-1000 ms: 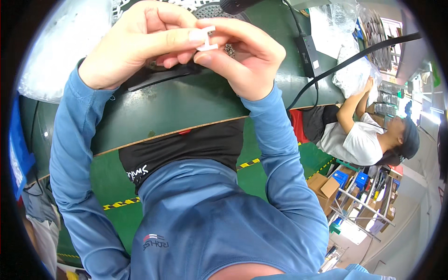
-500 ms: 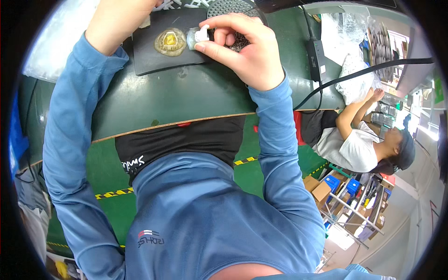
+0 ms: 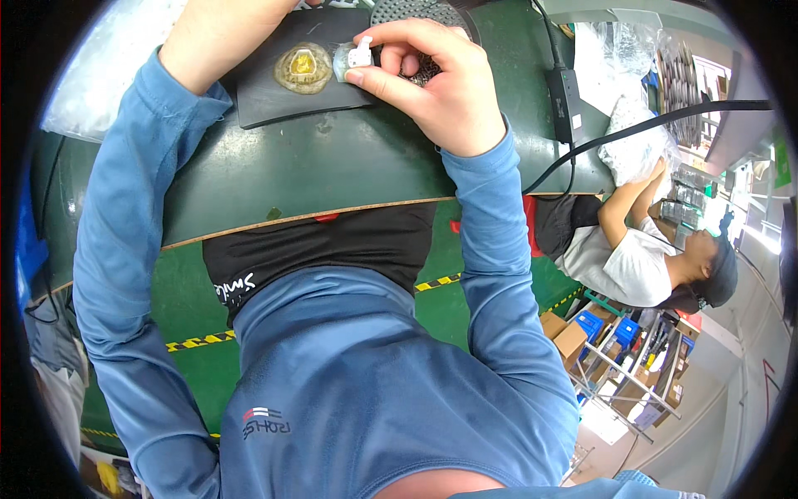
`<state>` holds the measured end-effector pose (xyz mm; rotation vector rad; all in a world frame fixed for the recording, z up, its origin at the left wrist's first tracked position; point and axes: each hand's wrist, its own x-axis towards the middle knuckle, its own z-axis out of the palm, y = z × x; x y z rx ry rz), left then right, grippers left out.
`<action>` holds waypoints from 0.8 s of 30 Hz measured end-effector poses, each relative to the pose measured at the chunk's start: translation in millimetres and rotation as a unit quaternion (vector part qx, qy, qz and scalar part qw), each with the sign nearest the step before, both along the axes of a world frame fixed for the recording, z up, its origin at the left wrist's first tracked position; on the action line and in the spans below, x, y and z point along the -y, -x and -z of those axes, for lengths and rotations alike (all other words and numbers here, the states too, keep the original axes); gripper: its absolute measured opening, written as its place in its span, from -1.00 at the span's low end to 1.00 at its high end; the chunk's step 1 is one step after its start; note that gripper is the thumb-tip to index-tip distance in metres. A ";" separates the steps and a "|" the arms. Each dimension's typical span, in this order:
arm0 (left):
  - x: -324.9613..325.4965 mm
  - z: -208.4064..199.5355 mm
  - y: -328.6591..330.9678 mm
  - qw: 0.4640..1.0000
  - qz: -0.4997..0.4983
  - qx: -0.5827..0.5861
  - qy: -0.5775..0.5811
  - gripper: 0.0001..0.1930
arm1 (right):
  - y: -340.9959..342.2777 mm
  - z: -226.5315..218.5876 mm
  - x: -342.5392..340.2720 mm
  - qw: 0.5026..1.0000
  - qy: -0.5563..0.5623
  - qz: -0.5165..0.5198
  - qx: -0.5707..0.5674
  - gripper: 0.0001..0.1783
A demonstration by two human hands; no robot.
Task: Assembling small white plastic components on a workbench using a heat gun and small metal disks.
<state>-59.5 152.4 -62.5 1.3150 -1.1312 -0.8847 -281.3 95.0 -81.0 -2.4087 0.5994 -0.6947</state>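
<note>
Between the thumb and index finger of my right hand (image 3: 445, 83) is a small white plastic part (image 3: 360, 55), held just above the right side of a black mat (image 3: 341, 101). A translucent bluish piece (image 3: 341, 63) shows beside the part, partly behind it. To its left on the mat sits a round, clear-brownish fixture (image 3: 302, 68) with a yellow centre. My left hand (image 3: 233, 32) reaches over the mat's left side; the upper edge of the view cuts off its fingers, so their hold is hidden.
Behind my right hand lie a grey perforated disc (image 3: 416, 12) and a heap of small dark pieces (image 3: 426, 71). A clear plastic bag (image 3: 104, 71) is at the left. A black power adapter (image 3: 564, 104) with cables lies right. Another person (image 3: 636, 258) works further right.
My left hand has shifted slightly right and up. My right hand stays nearly in place, and the white part in it has turned a little.
</note>
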 end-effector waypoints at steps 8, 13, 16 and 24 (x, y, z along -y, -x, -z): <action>3.3 13.8 -2.5 0.999 0.029 0.012 0.021 -0.87 | -3.1 -1.7 0.6 1.000 -0.029 -0.009 0.003 -0.67; 0.6 6.7 -1.7 0.997 0.067 -0.020 0.025 -0.87 | -4.2 -1.7 -0.7 1.000 -0.017 -0.013 0.011 -0.68; 0.6 3.9 1.6 0.998 0.049 -0.027 -0.010 -0.87 | -4.4 -1.5 -1.0 1.000 -0.009 -0.012 0.010 -0.68; -1.0 9.9 0.9 0.998 0.054 -0.001 0.021 -0.86 | -5.4 -7.6 -4.8 0.998 -0.066 -0.004 0.004 -0.72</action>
